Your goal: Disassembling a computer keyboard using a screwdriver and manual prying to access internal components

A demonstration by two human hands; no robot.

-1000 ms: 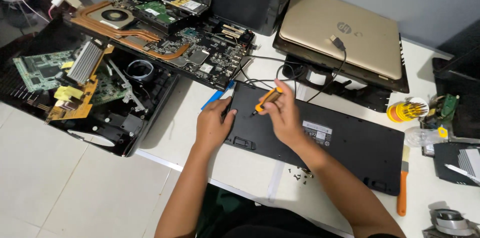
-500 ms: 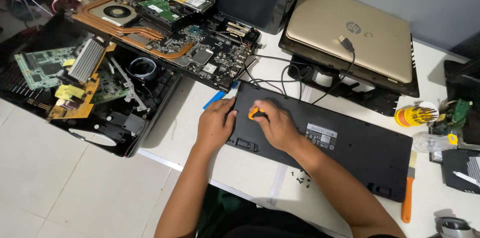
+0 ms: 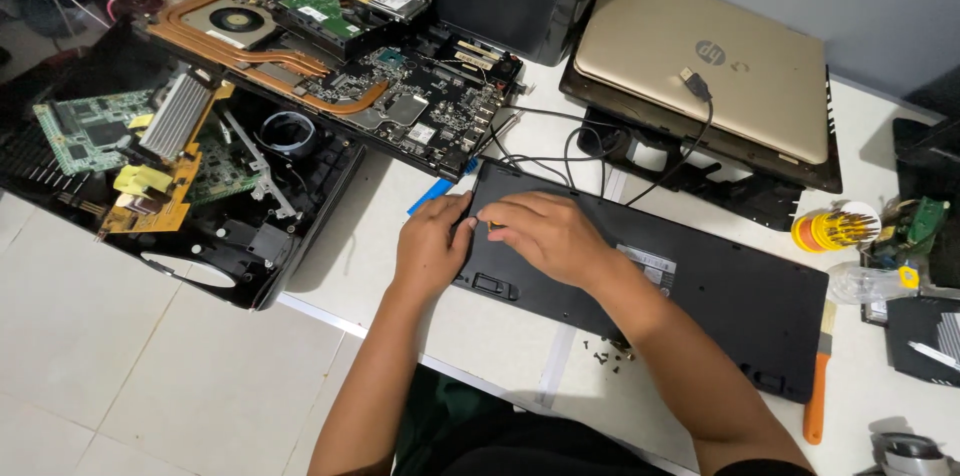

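Note:
A black keyboard (image 3: pixel 720 286) lies face down on the white table. My left hand (image 3: pixel 432 246) rests flat on its near-left corner, fingers pressed on the edge. My right hand (image 3: pixel 545 234) is closed over a small orange-handled screwdriver (image 3: pixel 493 227) near the keyboard's left end; only a sliver of the handle shows under the fingers. A blue plastic pry tool (image 3: pixel 430 195) pokes out from beside my left hand. Several tiny black screws (image 3: pixel 610 354) lie on the table by my right forearm.
A stripped black laptop base with motherboard and copper heat pipes (image 3: pixel 330 66) fills the left. A gold laptop (image 3: pixel 710 66) sits on a black stand behind, cables trailing. An orange-handled brush (image 3: pixel 818 386), a yellow bit holder (image 3: pixel 835 229) and a plastic bottle (image 3: pixel 862 282) stand right.
My right hand has dropped with the screwdriver onto the keyboard's left end, the handle now mostly hidden. My left hand stays on the corner. The view has shifted slightly.

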